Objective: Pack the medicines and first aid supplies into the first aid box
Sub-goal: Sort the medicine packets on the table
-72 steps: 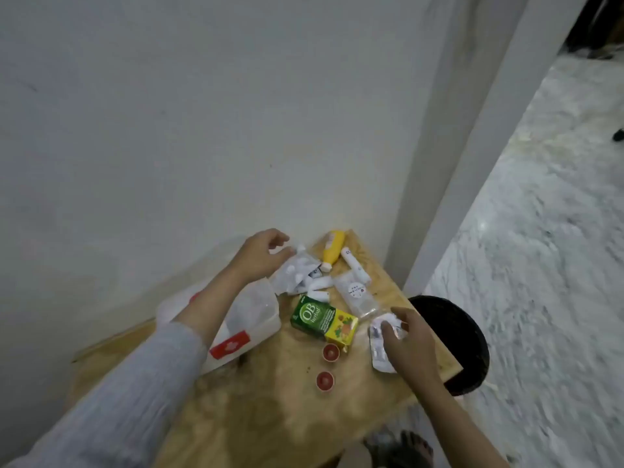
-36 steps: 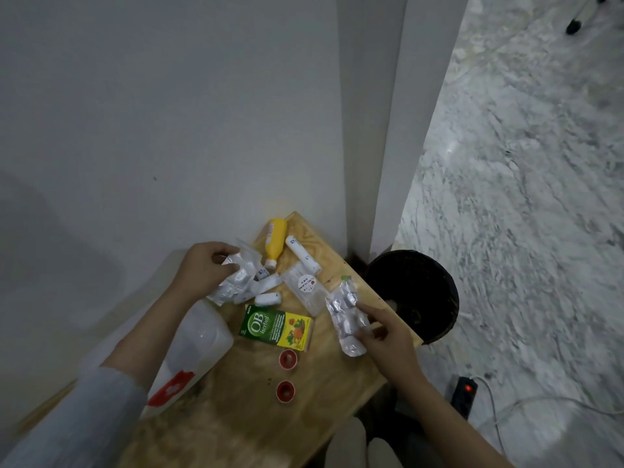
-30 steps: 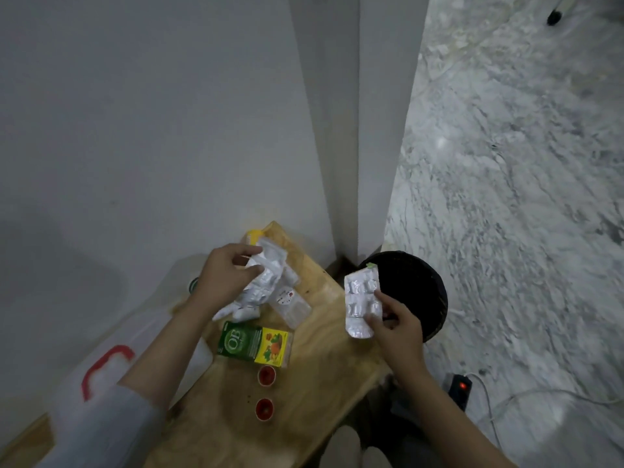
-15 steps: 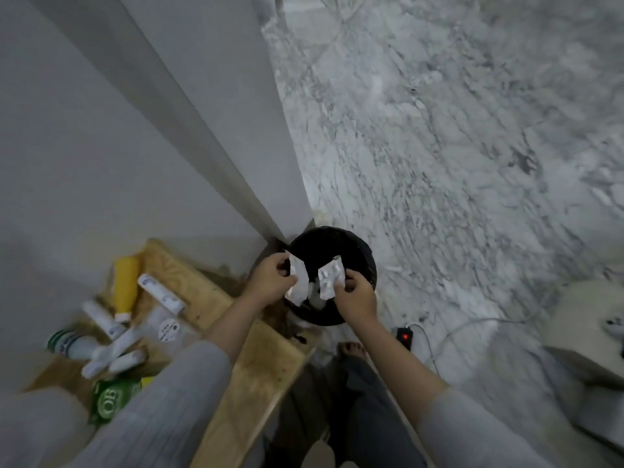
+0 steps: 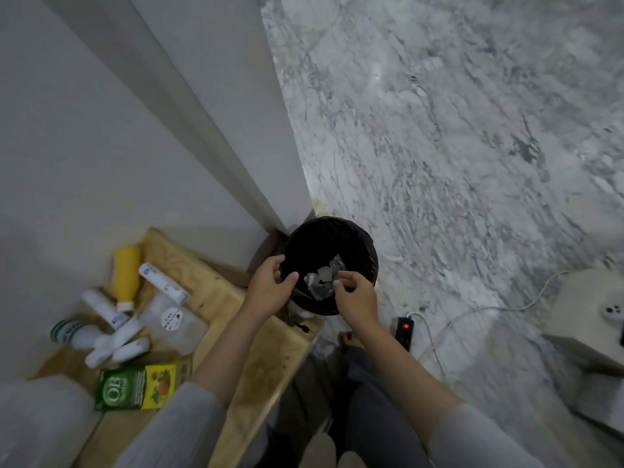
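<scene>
Both of my hands hover over a black bin (image 5: 366, 251) on the floor beside the wooden table (image 5: 266, 363). My left hand (image 5: 270, 290) is at the bin's near-left rim, fingers spread and empty. Close by, my right hand (image 5: 354, 297) sits at the near rim with loosely curled fingers and nothing in it. Crumpled silver blister packs (image 5: 322, 278) lie inside the bin. On the table lie a yellow bottle (image 5: 126, 275), white tubes (image 5: 116, 346), a clear pouch (image 5: 172, 320) and a green-and-yellow box (image 5: 136, 386). The white first aid box (image 5: 37, 423) fills the bottom-left corner, blurred.
A white wall and pillar corner (image 5: 236, 146) stand behind the table and the bin. A black power strip (image 5: 403, 332) with a red light and white cables lies on the marble floor. A pale cabinet (image 5: 594, 319) stands at the right. My legs are below.
I turned from the table to the bin, carrying a blister pack in each hand. Both packs have left my hands and now lie inside the bin.
</scene>
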Tool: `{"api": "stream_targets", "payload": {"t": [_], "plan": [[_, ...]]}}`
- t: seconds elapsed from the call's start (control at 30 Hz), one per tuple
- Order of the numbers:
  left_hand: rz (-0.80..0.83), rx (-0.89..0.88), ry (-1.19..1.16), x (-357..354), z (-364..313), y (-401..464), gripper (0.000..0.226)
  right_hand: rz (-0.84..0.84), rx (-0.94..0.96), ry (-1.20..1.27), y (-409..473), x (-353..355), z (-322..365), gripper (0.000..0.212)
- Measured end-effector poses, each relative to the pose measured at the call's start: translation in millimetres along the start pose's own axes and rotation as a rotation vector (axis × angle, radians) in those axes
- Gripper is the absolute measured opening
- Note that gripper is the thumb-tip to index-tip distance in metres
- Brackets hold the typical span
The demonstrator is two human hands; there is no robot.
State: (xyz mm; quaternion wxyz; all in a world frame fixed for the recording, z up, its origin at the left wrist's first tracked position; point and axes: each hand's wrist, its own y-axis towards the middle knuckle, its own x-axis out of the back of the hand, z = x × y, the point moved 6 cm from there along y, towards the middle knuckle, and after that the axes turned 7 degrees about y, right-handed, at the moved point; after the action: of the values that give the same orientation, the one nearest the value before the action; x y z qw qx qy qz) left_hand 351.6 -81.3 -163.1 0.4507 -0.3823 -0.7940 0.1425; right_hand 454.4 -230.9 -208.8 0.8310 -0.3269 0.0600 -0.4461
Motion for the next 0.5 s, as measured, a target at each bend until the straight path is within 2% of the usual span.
{"api": "stream_targets", "payload": {"t": [0.13, 0.3, 0.4, 0.5], "plan": [[-0.154, -0.083, -0.151, 32.6, 6.6, -39.8, 0.048, 0.041, 0.162, 0.015, -30.2, -28.8, 24.5, 0.026], [-0.415, -0.175, -0.288, 96.2, 48.4, -107.6, 0.033, 0.107, 0.499, -0.082, -93.0, -87.2, 59.2, 0.026], [-0.581, -0.261, -0.255, 135.0, 85.7, -162.2, 0.029, 0.172, 0.774, -0.113, -148.5, -134.5, 75.6, 0.022], [-0.77, -0.368, -0.102, 168.5, 128.2, -222.0, 0.032, 0.33, 1.013, -0.129, -211.3, -187.0, 81.3, 0.021]]}}
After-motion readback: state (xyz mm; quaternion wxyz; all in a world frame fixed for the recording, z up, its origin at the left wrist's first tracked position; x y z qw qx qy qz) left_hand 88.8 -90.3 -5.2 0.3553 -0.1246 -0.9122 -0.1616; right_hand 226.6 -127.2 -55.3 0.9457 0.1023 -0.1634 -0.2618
